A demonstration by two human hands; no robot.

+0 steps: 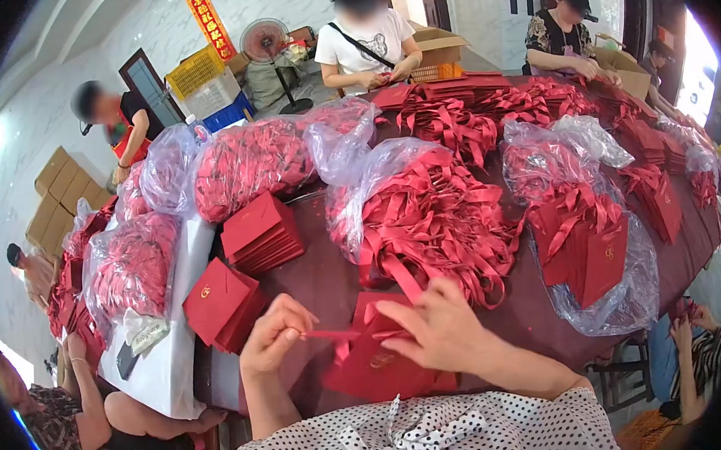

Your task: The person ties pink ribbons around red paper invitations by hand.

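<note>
A dark red paper gift bag (379, 366) with a gold mark lies in front of me on the table. My left hand (276, 335) is closed, pinching the end of a thin red ribbon (330, 334) at the bag's left side. Over the bag's upper right is my right hand (438, 324), thumb and forefinger apart and touching or just above the bag. Another ribbon (402, 276) runs from the heap down to this hand; whether its other fingers hold it is hidden. Just beyond is a large tangle of red ribbons (435, 220) spilling from a plastic bag.
Two stacks of red bags (263, 236) (222, 301) stand at left. Ribbon-filled plastic bags (252, 166) lie behind them. More bags with ribbons (584, 247) rest on plastic at right. Several people sit or stand around the dark red-covered table (502, 332).
</note>
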